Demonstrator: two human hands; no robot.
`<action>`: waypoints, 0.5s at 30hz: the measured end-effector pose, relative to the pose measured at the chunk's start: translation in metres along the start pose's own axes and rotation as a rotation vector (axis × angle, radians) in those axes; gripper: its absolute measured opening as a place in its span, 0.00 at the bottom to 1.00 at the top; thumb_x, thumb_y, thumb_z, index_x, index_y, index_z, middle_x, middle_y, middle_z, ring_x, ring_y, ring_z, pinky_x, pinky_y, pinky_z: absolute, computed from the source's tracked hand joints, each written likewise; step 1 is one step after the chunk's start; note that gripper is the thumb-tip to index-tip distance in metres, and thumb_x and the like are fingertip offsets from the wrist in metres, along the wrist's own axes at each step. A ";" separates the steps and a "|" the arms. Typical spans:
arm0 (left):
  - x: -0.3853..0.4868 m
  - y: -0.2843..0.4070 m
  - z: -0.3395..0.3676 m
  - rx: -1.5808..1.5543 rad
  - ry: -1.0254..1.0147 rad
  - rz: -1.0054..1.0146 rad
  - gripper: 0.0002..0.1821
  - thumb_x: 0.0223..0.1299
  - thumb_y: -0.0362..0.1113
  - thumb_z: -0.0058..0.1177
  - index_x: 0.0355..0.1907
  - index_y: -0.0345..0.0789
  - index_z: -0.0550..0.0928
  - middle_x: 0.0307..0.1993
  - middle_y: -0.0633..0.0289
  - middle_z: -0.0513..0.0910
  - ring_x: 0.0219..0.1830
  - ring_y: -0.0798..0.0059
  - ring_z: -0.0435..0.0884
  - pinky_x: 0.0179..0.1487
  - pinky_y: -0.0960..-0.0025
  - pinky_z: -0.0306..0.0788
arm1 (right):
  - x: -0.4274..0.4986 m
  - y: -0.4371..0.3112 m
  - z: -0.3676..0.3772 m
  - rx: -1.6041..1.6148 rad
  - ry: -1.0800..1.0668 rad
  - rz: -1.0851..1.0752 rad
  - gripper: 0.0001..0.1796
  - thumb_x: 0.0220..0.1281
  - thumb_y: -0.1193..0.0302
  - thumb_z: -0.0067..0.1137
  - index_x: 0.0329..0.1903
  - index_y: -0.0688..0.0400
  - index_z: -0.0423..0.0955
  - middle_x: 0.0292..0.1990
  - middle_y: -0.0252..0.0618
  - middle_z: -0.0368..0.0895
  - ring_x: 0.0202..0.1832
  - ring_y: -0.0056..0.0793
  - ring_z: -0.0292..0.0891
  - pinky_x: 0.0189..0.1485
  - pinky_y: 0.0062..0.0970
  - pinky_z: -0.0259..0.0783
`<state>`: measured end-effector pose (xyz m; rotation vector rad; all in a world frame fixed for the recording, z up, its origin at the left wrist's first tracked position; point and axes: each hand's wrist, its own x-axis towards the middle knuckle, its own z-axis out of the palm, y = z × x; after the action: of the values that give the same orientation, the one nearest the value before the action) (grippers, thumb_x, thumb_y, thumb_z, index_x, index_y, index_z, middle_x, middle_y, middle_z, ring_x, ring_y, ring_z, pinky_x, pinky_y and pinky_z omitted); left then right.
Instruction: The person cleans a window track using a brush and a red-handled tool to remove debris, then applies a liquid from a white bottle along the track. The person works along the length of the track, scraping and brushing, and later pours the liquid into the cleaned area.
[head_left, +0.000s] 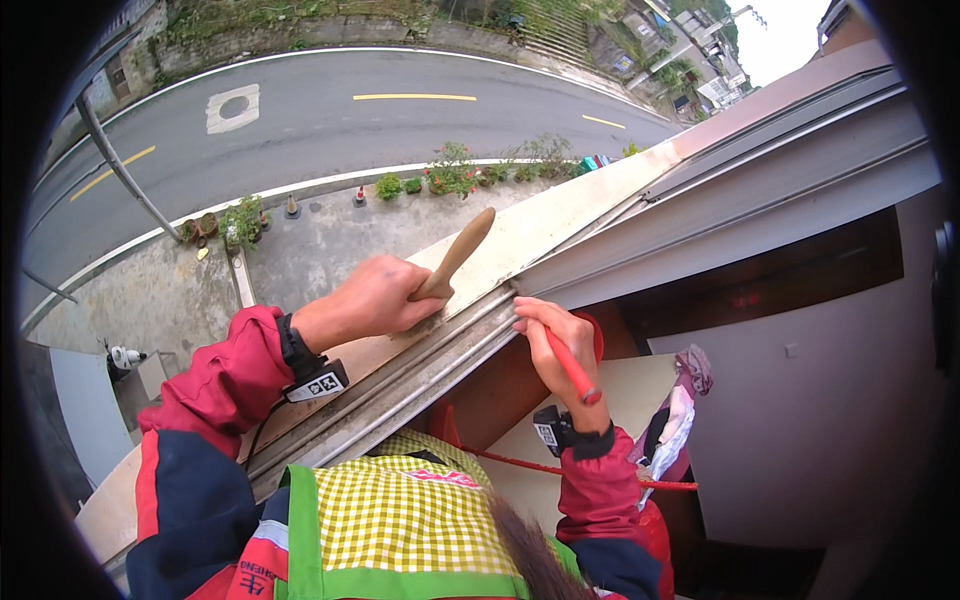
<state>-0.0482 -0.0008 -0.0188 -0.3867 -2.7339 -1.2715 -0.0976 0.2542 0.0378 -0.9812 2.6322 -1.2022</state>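
Note:
My left hand (375, 296) grips a brush with a wooden handle (465, 247) just above the outer window ledge. The handle points up and to the right, and the brush's lower end is hidden by my fingers. My right hand (555, 345) holds a tool by its red handle (571, 367) at the inner edge of the metal window track (420, 390). The tool's working end is not clearly visible. Grime lies in the track's grooves. Each wrist carries a black strap with a small device.
The pale outer ledge (555, 217) drops off to a paved yard and road (300, 97). The window's sliding frame (720, 187) stands at the right. Inside are a pale surface (630, 382), bundled cloth (671, 427) and a red strip (517, 462).

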 end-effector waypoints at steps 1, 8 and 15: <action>0.003 0.002 0.002 -0.008 0.011 -0.014 0.10 0.59 0.39 0.60 0.42 0.39 0.86 0.26 0.53 0.83 0.27 0.56 0.83 0.34 0.63 0.75 | 0.003 0.002 0.002 0.094 0.001 0.137 0.14 0.64 0.85 0.44 0.45 0.70 0.79 0.41 0.49 0.85 0.39 0.30 0.85 0.43 0.25 0.81; 0.031 0.011 0.036 -0.218 0.151 0.154 0.12 0.62 0.37 0.58 0.44 0.32 0.84 0.34 0.47 0.84 0.35 0.54 0.84 0.40 0.61 0.76 | -0.037 -0.002 -0.011 0.404 0.032 0.157 0.15 0.68 0.85 0.39 0.47 0.73 0.77 0.50 0.54 0.81 0.40 0.36 0.85 0.46 0.30 0.81; 0.079 0.007 0.087 0.245 0.144 0.432 0.09 0.49 0.30 0.59 0.36 0.32 0.79 0.30 0.54 0.82 0.37 0.57 0.82 0.41 0.61 0.77 | -0.078 -0.010 -0.015 0.342 0.286 0.209 0.12 0.64 0.86 0.45 0.43 0.71 0.79 0.48 0.50 0.83 0.38 0.32 0.85 0.44 0.26 0.81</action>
<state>-0.1207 0.0841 -0.0540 -0.7719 -2.4599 -0.8121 -0.0353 0.3049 0.0415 -0.4950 2.5128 -1.7675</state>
